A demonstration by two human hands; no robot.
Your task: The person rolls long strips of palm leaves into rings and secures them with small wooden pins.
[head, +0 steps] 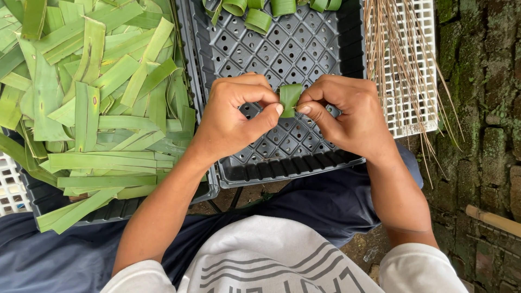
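Leaf strip (290,99) upright between both hands, over near edge of grey tray (325,49). Left hand (233,116) pinching its left side, thumb and forefinger pressed together; right hand (347,114) pinching right side likewise. Long axis vertical; hands equally near. Leaf pile (92,108) left; folded pieces (258,19) at tray's far edge.

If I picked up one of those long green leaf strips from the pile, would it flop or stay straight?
Probably it would bend but not droop like string: the leaf strips lie mostly flat and straight. It likely folds easily, since both hands, left hand and right hand, curl a short leaf piece. It looks thin, so likely light.
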